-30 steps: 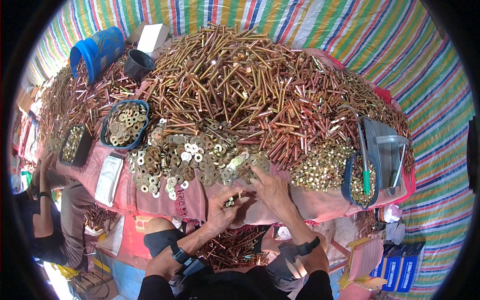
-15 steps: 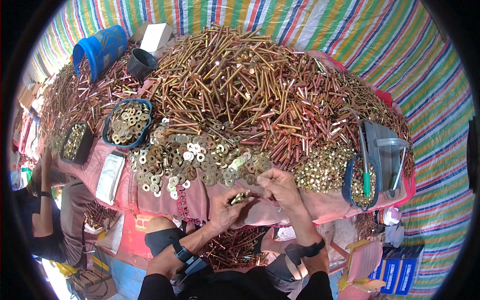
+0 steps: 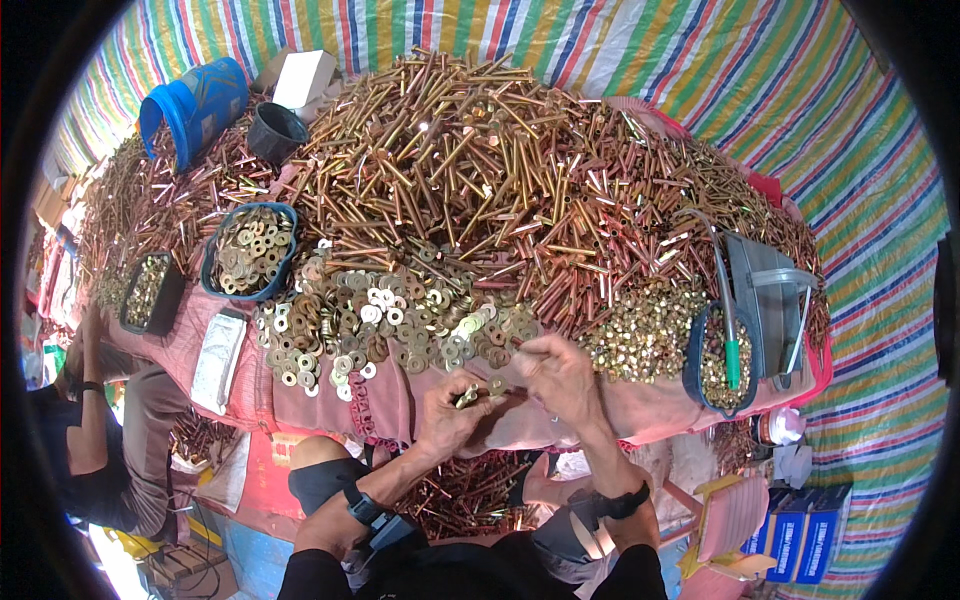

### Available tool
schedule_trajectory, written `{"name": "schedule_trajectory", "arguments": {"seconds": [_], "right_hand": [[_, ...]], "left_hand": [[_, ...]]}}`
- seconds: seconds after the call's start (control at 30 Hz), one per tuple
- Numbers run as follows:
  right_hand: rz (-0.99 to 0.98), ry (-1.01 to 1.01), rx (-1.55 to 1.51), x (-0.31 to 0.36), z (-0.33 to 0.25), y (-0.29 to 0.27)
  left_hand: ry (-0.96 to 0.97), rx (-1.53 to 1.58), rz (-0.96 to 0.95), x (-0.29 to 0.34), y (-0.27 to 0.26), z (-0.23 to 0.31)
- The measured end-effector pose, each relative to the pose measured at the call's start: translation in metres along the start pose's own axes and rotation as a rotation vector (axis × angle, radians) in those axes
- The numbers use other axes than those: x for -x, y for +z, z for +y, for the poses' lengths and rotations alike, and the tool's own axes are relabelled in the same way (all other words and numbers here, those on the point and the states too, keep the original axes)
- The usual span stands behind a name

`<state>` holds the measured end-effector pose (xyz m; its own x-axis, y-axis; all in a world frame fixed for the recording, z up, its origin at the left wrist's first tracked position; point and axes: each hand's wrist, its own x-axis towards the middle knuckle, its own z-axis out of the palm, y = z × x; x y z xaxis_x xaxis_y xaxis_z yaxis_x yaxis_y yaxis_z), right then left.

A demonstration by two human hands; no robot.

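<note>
My left hand [image 3: 450, 415] is closed around a few brass-coloured bolts [image 3: 466, 397], whose ends show above the fingers. At its fingertips a round washer [image 3: 497, 385] faces up. Just right of it, my right hand [image 3: 558, 380] is raised with its fingers bent together over the near edge of the washer pile. A small dark bit shows at those fingertips, too small to name. Flat washers [image 3: 390, 310] lie heaped beyond my left hand. Brass-coloured nuts [image 3: 640, 335] are piled beyond my right hand, and a large mound of long metal bolts [image 3: 450, 160] rises behind both piles.
A blue tub [image 3: 207, 262] holds washers; a dark tray [image 3: 158, 325] holds small parts. At right stand a nut-filled basket [image 3: 697, 385], a green-handled tool [image 3: 732, 365] and a grey scoop [image 3: 765, 300]. A blue bucket [image 3: 215, 105] lies tipped far left. Another person [image 3: 95, 440] sits at left.
My right hand has lifted slightly away from my left, its fingers moving toward the washers. A washer now shows plainly at my left fingertips. My left hand has barely moved.
</note>
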<state>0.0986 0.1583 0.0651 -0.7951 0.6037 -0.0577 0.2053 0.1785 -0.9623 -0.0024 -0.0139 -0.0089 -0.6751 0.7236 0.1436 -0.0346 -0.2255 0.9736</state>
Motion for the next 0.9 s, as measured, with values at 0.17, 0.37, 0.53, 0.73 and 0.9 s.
{"name": "schedule_trajectory", "arguments": {"seconds": [0.17, 0.37, 0.53, 0.73, 0.9], "right_hand": [[0.170, -0.105, 0.713, -0.011, 0.015, -0.025], [0.129, -0.245, 0.940, -0.011, 0.029, -0.016], [0.077, -0.129, 0.372, -0.015, 0.023, -0.019], [-0.083, -0.004, -0.128, 0.007, -0.014, -0.022], [-0.149, -0.146, 0.036, 0.018, -0.026, -0.012]], "left_hand": [[-0.014, 0.196, 0.001, 0.001, -0.003, -0.012], [0.001, 0.222, 0.031, 0.004, -0.002, -0.017], [-0.004, 0.163, -0.020, 0.002, -0.005, -0.019], [0.059, 0.084, -0.066, 0.000, -0.008, -0.019], [-0.004, 0.184, -0.047, 0.001, -0.005, -0.015]]}}
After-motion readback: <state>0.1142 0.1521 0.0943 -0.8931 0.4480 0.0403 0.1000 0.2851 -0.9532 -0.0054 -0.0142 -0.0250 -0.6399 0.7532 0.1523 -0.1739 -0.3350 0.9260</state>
